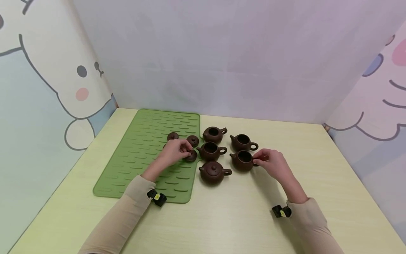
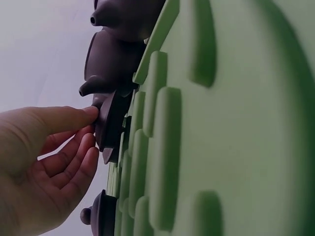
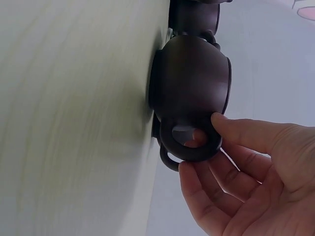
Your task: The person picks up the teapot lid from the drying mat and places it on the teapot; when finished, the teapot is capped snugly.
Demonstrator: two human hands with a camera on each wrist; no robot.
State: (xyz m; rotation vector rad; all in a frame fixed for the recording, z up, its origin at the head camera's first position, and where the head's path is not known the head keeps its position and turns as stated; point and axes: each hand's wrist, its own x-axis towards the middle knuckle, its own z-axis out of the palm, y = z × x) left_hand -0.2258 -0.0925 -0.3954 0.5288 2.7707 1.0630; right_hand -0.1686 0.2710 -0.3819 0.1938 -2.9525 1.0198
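Observation:
My left hand [image 1: 174, 152] pinches the knob of a dark brown teapot lid [image 1: 191, 157] at the right edge of the green mat [image 1: 142, 169]. In the left wrist view this lid [image 2: 110, 120] is tilted, thumb and fingertips at its knob. My right hand [image 1: 275, 165] holds the looped handle [image 3: 197, 151] of a lidless brown teapot [image 1: 241, 163] between thumb and fingers. That teapot appears upright on the table. Other lids, a far one [image 1: 172, 136] and a right one [image 1: 193, 140], lie on the mat; another is mostly hidden behind my left hand.
More lidless teapots stand between the hands: a back one [image 1: 213, 134], a middle one [image 1: 209, 152] and a right one [image 1: 243, 141]. Nearest the front is a teapot with its lid on [image 1: 211, 173]. A pale wall [image 1: 222, 70] closes off the table's back.

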